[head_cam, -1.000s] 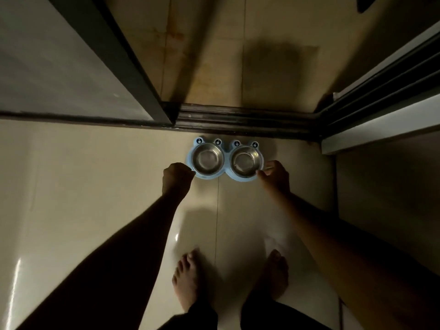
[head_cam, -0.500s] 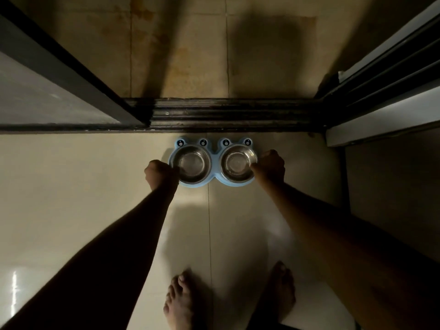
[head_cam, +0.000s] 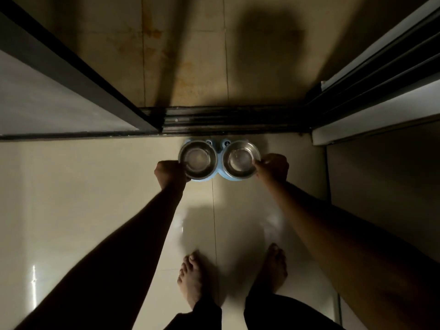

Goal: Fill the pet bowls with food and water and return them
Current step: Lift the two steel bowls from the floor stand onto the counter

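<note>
Feeder: pale blue double stand [head_cam: 215, 173] on the tiled floor [head_cam: 95, 186], at 12 o'clock from the bare feet [head_cam: 192, 279], just short of the sliding-door track [head_cam: 226, 117].
Bowls: left steel bowl [head_cam: 198, 159] and right steel bowl [head_cam: 241, 159] sit side by side in the stand, the left at 9 o'clock of the right.
Left hand: left hand [head_cam: 170, 173] is curled closed on the 9 o'clock edge of the left bowl or the stand under it; which of the two, I cannot tell.
Right hand: right hand [head_cam: 272, 166] is closed on the 3 o'clock edge, fingers over the right bowl's rim.
Why held so: a grip at each outer end likely keeps the pair level, so that both bowls travel in one lift.
Task stage: judged early; both bowls look empty, though a thin film of water cannot be ruled out.
Hard to see: dim light, arms in deep shadow; the stand's far edge and small marks at 12 o'clock are mostly covered by the bowls.
Cut off: door frame [head_cam: 78, 75] at 10 o'clock and the wall rails at 2 o'clock run out of view.
</note>
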Demonstrator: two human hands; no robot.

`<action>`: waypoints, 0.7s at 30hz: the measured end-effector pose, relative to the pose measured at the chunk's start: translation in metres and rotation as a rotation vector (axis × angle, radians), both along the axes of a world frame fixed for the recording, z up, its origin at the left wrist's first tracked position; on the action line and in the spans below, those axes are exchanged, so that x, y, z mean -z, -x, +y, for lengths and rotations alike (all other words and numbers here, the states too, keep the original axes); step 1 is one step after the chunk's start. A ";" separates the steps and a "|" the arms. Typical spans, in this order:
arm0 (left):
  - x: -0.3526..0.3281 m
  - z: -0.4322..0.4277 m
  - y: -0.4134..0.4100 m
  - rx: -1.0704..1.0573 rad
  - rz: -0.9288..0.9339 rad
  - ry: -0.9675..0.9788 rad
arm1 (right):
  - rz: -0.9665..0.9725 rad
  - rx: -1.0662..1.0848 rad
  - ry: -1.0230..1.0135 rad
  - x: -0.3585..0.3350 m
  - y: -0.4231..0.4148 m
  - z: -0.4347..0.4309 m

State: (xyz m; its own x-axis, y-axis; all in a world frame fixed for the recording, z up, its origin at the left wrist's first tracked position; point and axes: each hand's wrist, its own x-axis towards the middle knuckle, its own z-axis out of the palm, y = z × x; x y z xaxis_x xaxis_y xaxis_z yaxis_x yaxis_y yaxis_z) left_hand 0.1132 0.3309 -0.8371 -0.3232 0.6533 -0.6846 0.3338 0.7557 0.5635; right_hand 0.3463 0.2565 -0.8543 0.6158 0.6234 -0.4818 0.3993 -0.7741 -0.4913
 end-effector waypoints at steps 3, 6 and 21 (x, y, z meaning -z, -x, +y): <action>-0.051 -0.015 0.000 0.018 -0.110 -0.013 | 0.060 0.094 -0.030 -0.048 0.002 -0.009; -0.116 -0.026 0.002 0.033 -0.159 -0.036 | 0.095 0.147 -0.077 -0.112 0.003 -0.019; -0.482 -0.038 0.004 -0.046 -0.452 -0.193 | 0.105 0.201 -0.439 -0.458 0.017 -0.062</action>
State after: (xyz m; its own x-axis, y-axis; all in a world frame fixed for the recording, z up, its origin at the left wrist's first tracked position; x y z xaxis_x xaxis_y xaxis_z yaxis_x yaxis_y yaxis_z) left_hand 0.1090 0.2931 -0.3549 -0.0532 0.7741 -0.6308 -0.0072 0.6314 0.7754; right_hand 0.3295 0.1949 -0.3960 0.7067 0.6556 -0.2662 0.1941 -0.5414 -0.8181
